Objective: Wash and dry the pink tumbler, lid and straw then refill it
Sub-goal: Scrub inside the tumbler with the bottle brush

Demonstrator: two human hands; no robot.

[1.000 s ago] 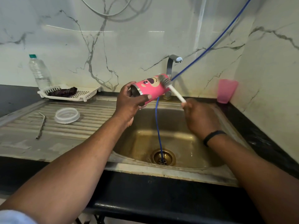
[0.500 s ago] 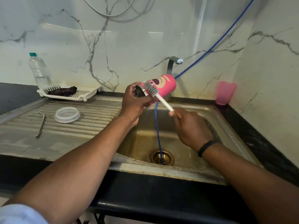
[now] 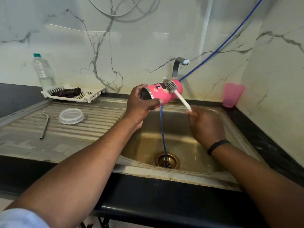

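Currently I log: pink tumbler [image 3: 162, 94], on its side above the sink [image 3: 181, 171], left hand [image 3: 139, 106] fingers curled round its open end. Bottle brush [image 3: 171, 85], bristles against tumbler wall; right hand [image 3: 205, 125] fingers gripping the handle. Lid [image 3: 71, 116] and straw [image 3: 45, 125] lying apart on the counter drainboard [image 3: 92, 129].

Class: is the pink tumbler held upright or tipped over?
Tipped on its side. The pink cartoon-print tumbler lies roughly horizontal in the left hand, its steel-rimmed mouth pointing left, base towards the tap.
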